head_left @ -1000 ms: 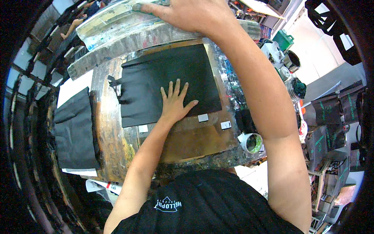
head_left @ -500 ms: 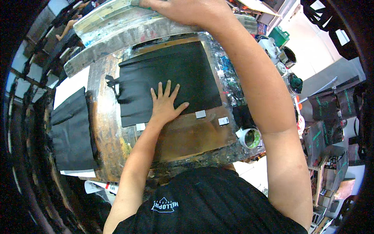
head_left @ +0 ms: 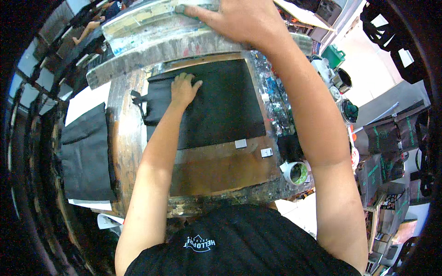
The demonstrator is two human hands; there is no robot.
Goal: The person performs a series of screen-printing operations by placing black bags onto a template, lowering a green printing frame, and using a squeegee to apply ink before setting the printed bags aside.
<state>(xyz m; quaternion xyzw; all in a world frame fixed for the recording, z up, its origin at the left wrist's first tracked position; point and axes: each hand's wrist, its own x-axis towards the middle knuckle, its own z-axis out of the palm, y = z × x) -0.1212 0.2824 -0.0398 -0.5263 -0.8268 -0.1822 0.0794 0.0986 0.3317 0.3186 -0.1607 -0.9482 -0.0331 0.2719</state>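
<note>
A flat black fabric bag (head_left: 221,101) with a strap handle (head_left: 138,97) at its left side lies on the brown work board (head_left: 221,172). My left hand (head_left: 185,89) rests on its far left part, fingers apart and slightly bent, holding nothing. Above the bag's far edge is a paint-stained printing screen frame (head_left: 152,53), tilted up. My right hand (head_left: 246,23) grips that frame, its thumb stretched along it; the other fingers are cut off by the picture's top. Two small white tabs, one a white tab (head_left: 241,144), sit along the bag's near edge.
Another black bag (head_left: 87,154) lies on a white sheet at the left. A white tub with green paint (head_left: 295,173) stands at the board's right corner. Cans, jars and a green jug (head_left: 334,56) line the right side. More black bags (head_left: 386,135) hang or lie farther right.
My left hand has slid away from me over the bag, from its near middle to its far left part. My right hand stays on the frame; the whole view has shifted slightly.
</note>
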